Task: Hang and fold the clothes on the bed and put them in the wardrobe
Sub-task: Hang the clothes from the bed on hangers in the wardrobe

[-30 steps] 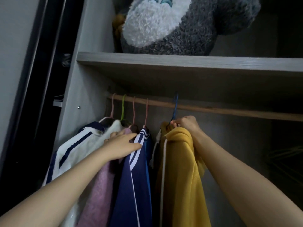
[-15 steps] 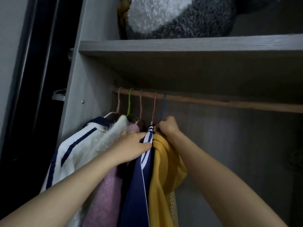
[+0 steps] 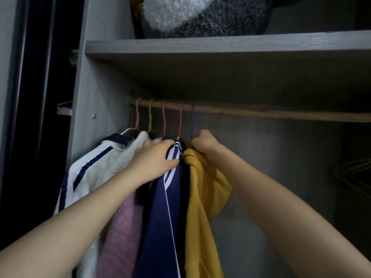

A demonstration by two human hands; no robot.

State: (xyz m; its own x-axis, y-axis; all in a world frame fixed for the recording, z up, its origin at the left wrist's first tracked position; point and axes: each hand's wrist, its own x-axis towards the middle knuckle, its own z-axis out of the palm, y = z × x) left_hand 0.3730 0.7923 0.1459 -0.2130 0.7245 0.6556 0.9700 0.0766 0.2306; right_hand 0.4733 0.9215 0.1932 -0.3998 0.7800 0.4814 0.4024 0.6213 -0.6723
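Observation:
Inside the wardrobe a wooden rail (image 3: 261, 113) carries several hangers. A yellow garment (image 3: 202, 193) hangs from a blue hanger (image 3: 192, 121), and my right hand (image 3: 202, 144) is closed around the top of it just under the hook. My left hand (image 3: 154, 159) presses on the shoulder of a navy jacket with white stripes (image 3: 164, 217), pushing the hung clothes left. Further left hang a pink quilted garment (image 3: 122, 233) and a white jacket with navy stripes (image 3: 90, 173).
A grey shelf (image 3: 220, 47) runs above the rail with a large grey and white plush toy (image 3: 196, 15) on it. The rail is bare to the right of the blue hanger. A dark gap and the wardrobe's side panel (image 3: 88, 117) lie to the left.
My right hand slid the yellow garment on its blue hanger left along the rail until it sits against the navy jacket. My left hand stayed on the hung clothes.

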